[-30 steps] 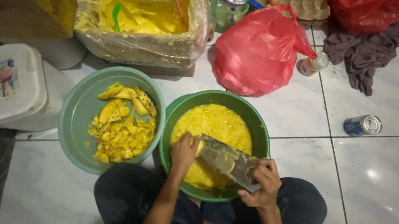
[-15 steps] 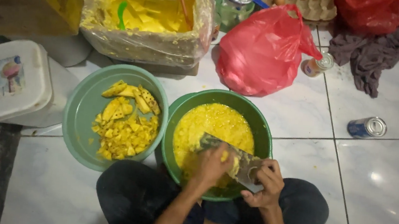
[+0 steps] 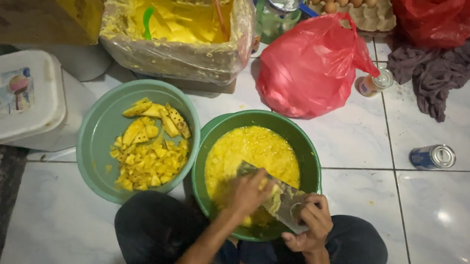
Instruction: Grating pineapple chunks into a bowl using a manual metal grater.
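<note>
**Grating yellow fruit into the green bowl**

We sit cross-legged on the tiled floor [image 3: 459, 234] with the dark green bowl [image 3: 308, 158] pulled in between our knees, and the flat metal grater [image 3: 275, 192] slopes down into it over a mound of yellow pulp [image 3: 251, 148]. Our right hand [image 3: 310, 222] holds the grater by its near end, fingers wrapped shut around the handle and the wrist low against the bowl's rim. Our left hand [image 3: 247, 191] presses down on the grater's face, fingers curled together over a piece of fruit that is mostly hidden beneath them; only a sliver of yellow shows.

To grate well, we judge that the grater should stay braced at a steady slope, its far edge resting in the bowl so all the pulp falls inside. Strokes should run along the blade, with fingertips lifted clear as the piece wears thin. The left forearm reaches in from below, elbow tucked near the knee.

Just to the left, touching the first bowl, a lighter green bowl [image 3: 99, 134] holds cut yellow fruit chunks [image 3: 150, 152], within easy reach
</note>
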